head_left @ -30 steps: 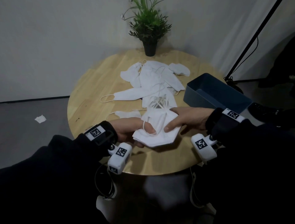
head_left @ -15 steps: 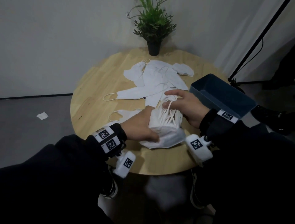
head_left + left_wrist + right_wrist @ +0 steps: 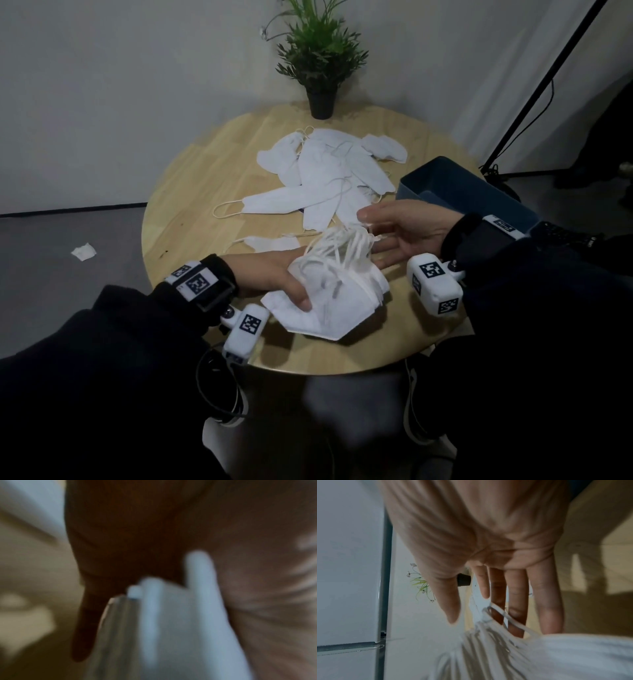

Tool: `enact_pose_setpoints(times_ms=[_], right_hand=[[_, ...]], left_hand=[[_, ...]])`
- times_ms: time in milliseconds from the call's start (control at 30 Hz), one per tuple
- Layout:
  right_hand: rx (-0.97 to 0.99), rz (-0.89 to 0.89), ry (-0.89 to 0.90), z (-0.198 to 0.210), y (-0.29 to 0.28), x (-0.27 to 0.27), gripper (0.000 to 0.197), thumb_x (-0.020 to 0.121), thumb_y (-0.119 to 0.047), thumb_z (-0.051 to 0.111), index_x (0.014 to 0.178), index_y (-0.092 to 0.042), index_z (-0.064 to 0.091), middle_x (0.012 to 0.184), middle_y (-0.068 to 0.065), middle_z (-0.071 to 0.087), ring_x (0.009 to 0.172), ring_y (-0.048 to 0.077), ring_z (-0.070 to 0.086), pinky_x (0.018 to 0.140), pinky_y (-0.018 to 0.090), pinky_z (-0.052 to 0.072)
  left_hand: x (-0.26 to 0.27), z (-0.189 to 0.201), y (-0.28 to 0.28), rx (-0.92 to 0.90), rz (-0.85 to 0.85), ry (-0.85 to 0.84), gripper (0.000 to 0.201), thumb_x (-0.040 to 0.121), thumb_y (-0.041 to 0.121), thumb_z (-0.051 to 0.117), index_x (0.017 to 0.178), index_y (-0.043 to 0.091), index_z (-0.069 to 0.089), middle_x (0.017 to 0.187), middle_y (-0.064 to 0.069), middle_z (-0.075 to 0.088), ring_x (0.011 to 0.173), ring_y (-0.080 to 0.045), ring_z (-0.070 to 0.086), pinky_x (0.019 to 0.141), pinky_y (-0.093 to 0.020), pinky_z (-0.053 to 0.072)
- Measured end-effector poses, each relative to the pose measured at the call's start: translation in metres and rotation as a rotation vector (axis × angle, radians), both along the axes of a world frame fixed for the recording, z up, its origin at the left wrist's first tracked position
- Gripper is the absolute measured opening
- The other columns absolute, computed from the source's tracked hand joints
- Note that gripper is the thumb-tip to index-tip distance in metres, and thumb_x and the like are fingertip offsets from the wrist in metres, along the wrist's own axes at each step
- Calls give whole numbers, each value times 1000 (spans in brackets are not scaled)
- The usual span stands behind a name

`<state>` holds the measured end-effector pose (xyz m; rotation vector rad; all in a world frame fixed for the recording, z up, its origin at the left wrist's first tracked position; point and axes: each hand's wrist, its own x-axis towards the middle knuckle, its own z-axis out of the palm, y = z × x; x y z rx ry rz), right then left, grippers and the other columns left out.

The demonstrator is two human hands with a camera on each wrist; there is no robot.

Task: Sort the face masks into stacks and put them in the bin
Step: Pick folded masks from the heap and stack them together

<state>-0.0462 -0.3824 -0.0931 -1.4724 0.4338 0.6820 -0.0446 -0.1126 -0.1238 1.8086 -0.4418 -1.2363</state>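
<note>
While your left hand [image 3: 274, 279] pinches the stack of masks [image 3: 337, 301] at its near-left corner, thumb on top and fingers hidden underneath, the stack sits just above the near edge of the table [image 3: 191, 192], probably held there so its layers stay lined up. Your right hand [image 3: 406, 229] is spread wide, palm turned toward the stack with fingers straight, gripping nothing; the ear loops [image 3: 342, 245] fan up against those fingers, which looks like a way to gather them to one side. The stack's long axis runs from near-left to far-right, its folded point aimed back at you and its looped end pointing toward the bin [image 3: 479, 202]. That bin stands just past your right wrist on the table's right side, so a short carry should reach it. Loose masks [image 3: 329, 174] lie in a heap near the table's middle, unsorted, with one small mask [image 3: 270, 244] apart beside your left hand. In the left wrist view everything is blurred.
</note>
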Motion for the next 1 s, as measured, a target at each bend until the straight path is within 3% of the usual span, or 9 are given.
enact_pose_setpoints(times_ms=[133,200,267,333,500,633,733,867,1000], right_hand=[[-14,25,57,-1,-8,-3,88,75,-73,73,137,-15,50,129,23,67,104,41,75,93,61,57],[-113,225,56,0,-5,-12,100,64,-81,67,136,-12,56,127,15,69,108,31,73,99,52,53],[-176,406,-24,-2,3,-19,80,68,-70,69,128,-16,66,121,4,74,108,20,70,97,42,52],[-205,475,-198,-5,11,-18,71,70,-47,85,132,-20,62,126,-3,73,116,15,68,100,31,53],[-426,578,-672,-25,22,-8,129,58,-20,103,157,-22,21,145,-21,42,131,-3,43,103,1,34],[-546,522,-757,-58,23,-8,132,57,-26,102,156,-27,15,141,-15,47,128,13,53,108,32,47],[-500,440,-702,-70,28,-8,125,59,-25,102,155,-18,22,133,-26,46,129,7,50,103,18,42],[-503,461,-728,-81,31,-6,122,45,-55,100,148,-23,43,144,-8,54,134,10,53,115,37,45],[-570,450,-744,-71,22,-8,111,57,-33,99,149,-18,39,143,0,53,129,14,54,113,43,46]], left_hand=[[4,-3,5,-62,120,178,55,77,0,69,130,15,63,119,-6,77,109,-24,73,94,-38,58],[6,-4,1,-118,225,173,54,76,-2,68,128,13,63,114,-5,78,104,-21,75,91,-36,60],[11,-7,-3,-147,253,96,67,77,-7,75,137,15,57,122,-4,76,112,-21,73,94,-37,60],[17,-15,-5,-96,254,-44,97,69,7,92,150,23,41,137,-2,68,124,-24,67,104,-49,55],[16,-23,-9,91,232,-461,112,64,25,97,149,25,24,132,7,58,118,-10,61,98,-33,56],[15,-43,-13,116,189,-816,123,48,49,94,151,29,30,138,3,54,125,-20,56,101,-47,52],[13,-51,-15,67,203,-878,128,47,52,95,153,26,28,142,0,52,130,-22,54,105,-48,50],[5,-60,-15,-58,258,-800,131,56,54,95,157,38,13,160,-1,34,148,-18,37,119,-48,38],[5,-56,-3,99,132,-874,149,53,56,96,164,24,2,165,-4,26,149,-18,32,122,-41,32]])
